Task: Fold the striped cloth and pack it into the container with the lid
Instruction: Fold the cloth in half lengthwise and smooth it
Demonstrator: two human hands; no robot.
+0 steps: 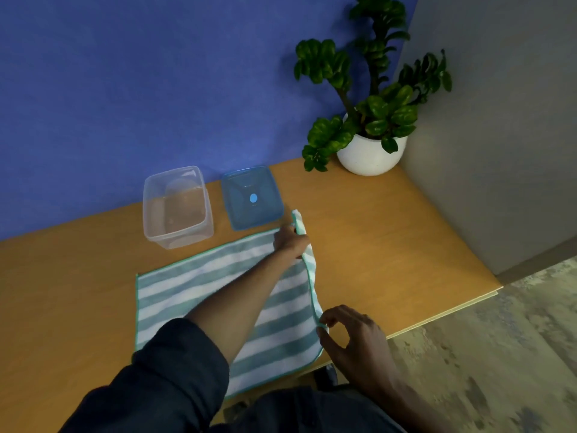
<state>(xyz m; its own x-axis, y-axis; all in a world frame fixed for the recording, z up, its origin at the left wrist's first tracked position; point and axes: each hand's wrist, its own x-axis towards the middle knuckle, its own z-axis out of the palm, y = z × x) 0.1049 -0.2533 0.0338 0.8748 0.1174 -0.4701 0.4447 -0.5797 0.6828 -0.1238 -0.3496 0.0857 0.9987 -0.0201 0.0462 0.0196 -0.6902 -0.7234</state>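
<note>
A leafy green plant (pixel 371 85) in a round white pot (pixel 368 156) stands at the surface's (pixel 390 232) two o'clock corner, against the blue wall (pixel 140 89). Mottled floor (pixel 499 354) lies at four o'clock.

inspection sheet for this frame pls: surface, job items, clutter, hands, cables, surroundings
Surface: orange-brown table, bare at right.
Job's things: striped cloth spread flat, right edge lifted; clear container open, empty; blue lid lying beside it, apart.
Clutter: potted plant in far corner.
Grippers: left hand pinching the cloth's far right corner; right hand pinching the right edge nearer the person.
Cables: nothing seen.
Surroundings: blue wall, grey wall, mottled floor.
</note>
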